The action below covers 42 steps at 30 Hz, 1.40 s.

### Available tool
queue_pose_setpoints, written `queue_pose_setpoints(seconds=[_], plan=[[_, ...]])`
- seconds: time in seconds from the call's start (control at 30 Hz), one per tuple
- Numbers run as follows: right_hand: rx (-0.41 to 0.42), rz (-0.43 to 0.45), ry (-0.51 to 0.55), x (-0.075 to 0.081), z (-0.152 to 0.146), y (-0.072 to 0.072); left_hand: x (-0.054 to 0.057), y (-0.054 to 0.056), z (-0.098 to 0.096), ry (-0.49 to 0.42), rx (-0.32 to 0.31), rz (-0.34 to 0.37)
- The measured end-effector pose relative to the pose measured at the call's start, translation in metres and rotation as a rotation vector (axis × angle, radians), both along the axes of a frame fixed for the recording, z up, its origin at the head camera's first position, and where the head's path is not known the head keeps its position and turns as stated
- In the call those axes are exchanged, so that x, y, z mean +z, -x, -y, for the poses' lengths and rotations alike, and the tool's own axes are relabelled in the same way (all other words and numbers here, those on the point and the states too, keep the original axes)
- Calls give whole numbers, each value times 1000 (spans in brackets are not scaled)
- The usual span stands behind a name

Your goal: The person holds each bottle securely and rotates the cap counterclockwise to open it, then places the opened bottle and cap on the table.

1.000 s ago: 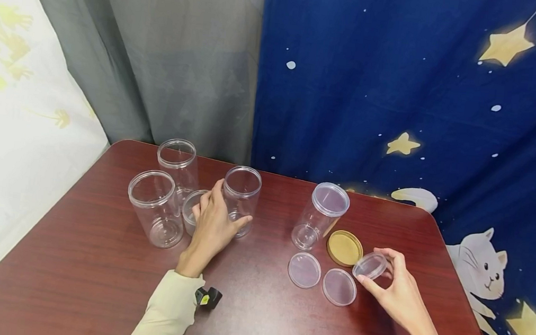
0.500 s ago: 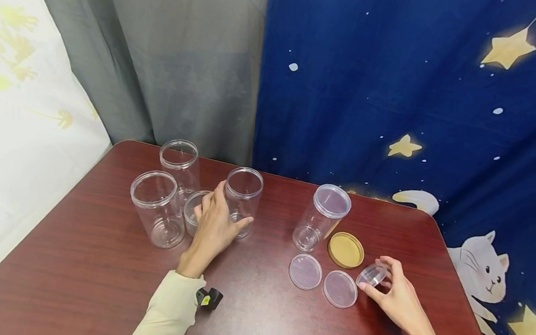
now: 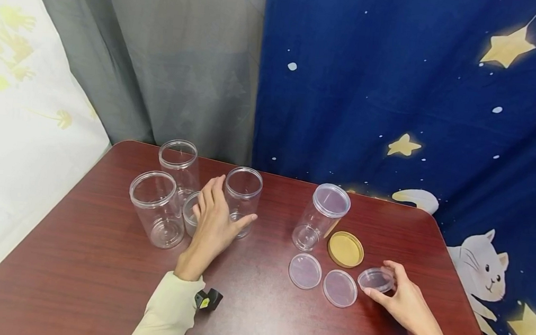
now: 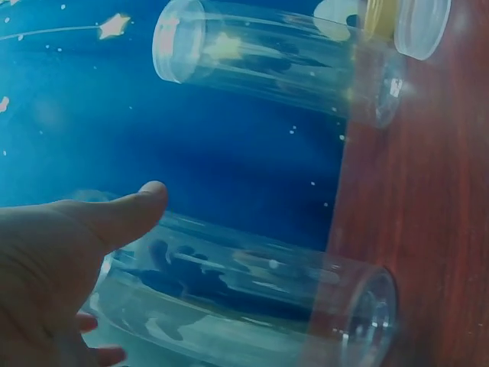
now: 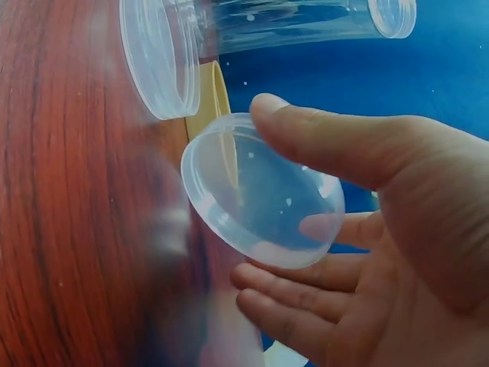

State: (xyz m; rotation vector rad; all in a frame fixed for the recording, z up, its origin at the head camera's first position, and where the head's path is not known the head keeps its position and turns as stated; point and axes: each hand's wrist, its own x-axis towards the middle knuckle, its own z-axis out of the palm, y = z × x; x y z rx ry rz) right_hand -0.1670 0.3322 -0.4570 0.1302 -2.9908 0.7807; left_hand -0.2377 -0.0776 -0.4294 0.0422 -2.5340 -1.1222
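Your left hand [image 3: 213,216] lies with fingers straight and spread against an open jar [image 3: 242,200] on the worktop [image 3: 71,278], thumb at its near side. From the wrist view you cannot tell whether the palm truly touches the wall. That jar is the biggest thing you handle: thin clear plastic, probably light and stiff, but smooth and easy to tip or squeeze out of round. Take it around the middle of the wall, not by the rim.

Your right hand [image 3: 402,299] pinches a clear lid [image 3: 376,279] by its edge, thumb on one side and fingers under the other, low over the worktop just right of two flat lids [image 3: 322,278] and near the gold lid [image 3: 346,249]. It looks featherlight and slightly flexible; hold the rim, since the face is slick.

A small jar [image 3: 190,211] behind your left hand is mostly covered. Clear walls blur where one jar ends.
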Motion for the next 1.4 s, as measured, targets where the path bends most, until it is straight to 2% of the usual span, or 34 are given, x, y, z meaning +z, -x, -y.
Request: queue_pose_setpoints(seconds=[0.23,0.33,0.5,0.6,0.7,0.83,1.0,1.13,1.4], plan=[[0,75,-69,4,-4,-2,10,-6,-6,-20,23,-190],[3,106,-96,5,-5,-3,15,-10,-8,-24,4,-290],[11,132,-149,2,-6,-4,32,-22,-12,-48,-106,-490],[22,126,-166,0,-7,-4,42,-29,-16,-52,-208,-536],[38,115,-165,-3,-7,-3,45,-34,-23,-33,-307,-508],[51,112,-152,-7,-7,-2,39,-37,-34,50,-375,-440],[47,107,-146,-10,-7,-1,29,-36,-48,137,-412,-373],[46,100,-146,-11,-5,1,25,-30,-55,118,-410,-317],[41,72,-175,-13,0,3,17,-13,-69,95,-439,-132]])
